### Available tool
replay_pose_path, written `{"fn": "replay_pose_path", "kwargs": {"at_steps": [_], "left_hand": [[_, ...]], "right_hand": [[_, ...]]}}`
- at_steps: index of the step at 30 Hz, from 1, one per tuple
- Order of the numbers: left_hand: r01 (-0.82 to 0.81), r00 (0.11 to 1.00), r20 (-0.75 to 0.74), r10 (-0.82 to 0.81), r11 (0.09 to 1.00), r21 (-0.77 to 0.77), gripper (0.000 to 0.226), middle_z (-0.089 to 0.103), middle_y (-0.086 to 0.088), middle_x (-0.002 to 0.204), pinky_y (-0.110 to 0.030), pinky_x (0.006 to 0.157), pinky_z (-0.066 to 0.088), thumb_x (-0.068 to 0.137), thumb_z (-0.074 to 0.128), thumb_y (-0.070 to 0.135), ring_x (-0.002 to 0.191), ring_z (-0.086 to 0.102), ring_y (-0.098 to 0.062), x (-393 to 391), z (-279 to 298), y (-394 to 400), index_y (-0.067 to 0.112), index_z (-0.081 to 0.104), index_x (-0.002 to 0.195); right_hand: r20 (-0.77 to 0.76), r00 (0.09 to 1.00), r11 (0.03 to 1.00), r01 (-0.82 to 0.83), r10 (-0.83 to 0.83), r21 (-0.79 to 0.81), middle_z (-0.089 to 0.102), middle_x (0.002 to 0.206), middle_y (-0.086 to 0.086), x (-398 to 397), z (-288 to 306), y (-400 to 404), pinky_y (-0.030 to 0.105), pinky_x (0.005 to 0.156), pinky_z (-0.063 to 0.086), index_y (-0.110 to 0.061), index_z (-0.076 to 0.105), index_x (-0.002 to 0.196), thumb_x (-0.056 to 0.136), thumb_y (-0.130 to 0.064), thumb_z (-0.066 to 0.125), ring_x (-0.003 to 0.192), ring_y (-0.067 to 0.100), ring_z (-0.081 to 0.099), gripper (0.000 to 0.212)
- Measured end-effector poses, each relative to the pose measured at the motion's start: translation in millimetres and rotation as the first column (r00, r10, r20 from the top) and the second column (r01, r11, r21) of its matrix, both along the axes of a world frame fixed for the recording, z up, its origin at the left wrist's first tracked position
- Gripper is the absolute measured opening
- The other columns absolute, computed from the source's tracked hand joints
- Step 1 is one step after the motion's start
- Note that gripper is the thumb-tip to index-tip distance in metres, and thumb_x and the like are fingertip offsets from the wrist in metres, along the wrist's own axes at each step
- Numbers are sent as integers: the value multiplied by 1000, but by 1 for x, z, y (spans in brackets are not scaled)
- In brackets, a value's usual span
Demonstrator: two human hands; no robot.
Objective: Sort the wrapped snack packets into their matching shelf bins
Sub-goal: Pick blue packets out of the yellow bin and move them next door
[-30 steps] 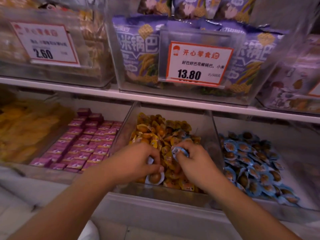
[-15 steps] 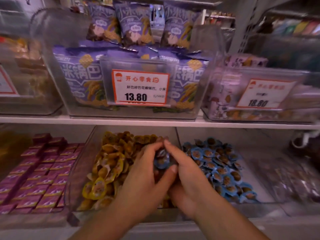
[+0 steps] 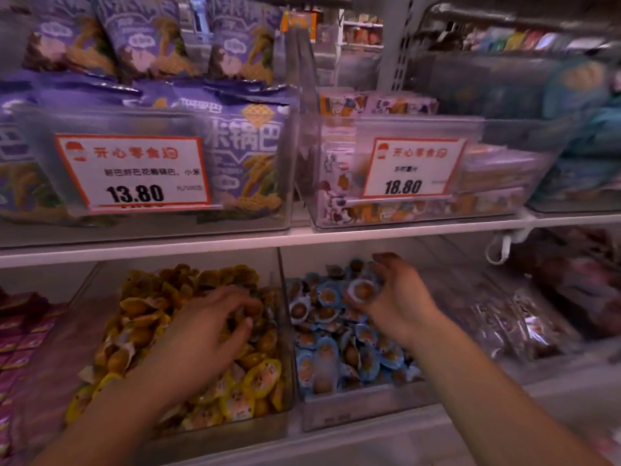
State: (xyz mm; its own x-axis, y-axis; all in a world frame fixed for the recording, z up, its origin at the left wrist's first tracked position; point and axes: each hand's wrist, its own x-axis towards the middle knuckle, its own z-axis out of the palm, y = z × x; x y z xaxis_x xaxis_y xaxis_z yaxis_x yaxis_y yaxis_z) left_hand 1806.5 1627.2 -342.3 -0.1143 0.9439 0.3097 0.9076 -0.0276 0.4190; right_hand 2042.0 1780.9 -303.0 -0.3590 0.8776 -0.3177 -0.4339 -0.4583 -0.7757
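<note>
Two clear bins sit side by side on the lower shelf. The left bin (image 3: 284,391) holds several yellow-wrapped snack packets (image 3: 258,378). The right bin (image 3: 336,420) holds several blue-wrapped packets (image 3: 322,359). My left hand (image 3: 208,327) reaches into the yellow bin, fingers curled down among the packets; whether it holds one is hidden. My right hand (image 3: 398,297) is over the blue bin and holds a blue-wrapped packet (image 3: 361,290) in its fingers.
Pink boxed snacks (image 3: 16,334) fill the bin at far left; clear-wrapped dark snacks (image 3: 504,317) lie to the right. Above the white shelf edge (image 3: 302,238) stand bins of purple bags (image 3: 248,156) with price tags 13.80 (image 3: 134,173) and 18.80 (image 3: 411,168).
My hands, together over the yellow bin with a blue packet, have parted. The right hand carried the blue packet right over the blue bin; the left dropped into the yellow bin. The view shifted right.
</note>
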Motion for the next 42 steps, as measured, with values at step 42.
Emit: {"fn": "replay_pose_path", "kwargs": {"at_steps": [42], "left_hand": [[111,991,120,-54,826,-553,48,66,12,112,-27,90,53,71,80,36,99,63,-5,-35,-10,101,31,64,116]], "right_hand": [[789,612,452,-688,-60,568,32,147,-5,-51,-22,-66,32,108,38,-30,16,155,90,-37,55,133,15,39,77]]}}
